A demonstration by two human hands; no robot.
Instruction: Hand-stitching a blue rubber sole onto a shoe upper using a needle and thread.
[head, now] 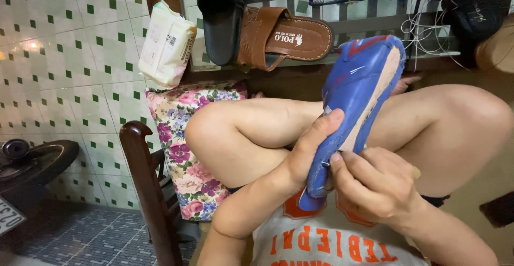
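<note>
**Blue shoe held on edge between both hands, above the raised knees**

The blue shoe point(360, 92) stands tilted, toe end up and heel end down, with its pale sole edge turned toward the right hand. Held that way, the seam between upper and sole faces the person, which looks like the reason for the angle: the edge can be seen and reached without bending over.

The left hand point(305, 156) comes up from below the shoe, wrist bent back, thumb laid flat along the blue upper and the other fingers hidden behind it. Its grip is closed on the shoe's lower half, and I judge that it carries the weight. The right hand point(375, 183) sits just right of the shoe's heel end, fingers curled in narrowly, fingertips touching the sole edge. A thin metal bit shows at that spot; whether the fingers pinch it is too small to tell.

Behind the shoe lie the person's bare folded legs point(241, 137). Left of the shoe, a flowered cushion point(184, 159) rests against a dark wooden chair point(147, 185). Above the shoe, a brown sandal point(286, 38) and a black sandal point(220, 22) sit on a rack, with a white packet point(167, 43) further left of them.
</note>
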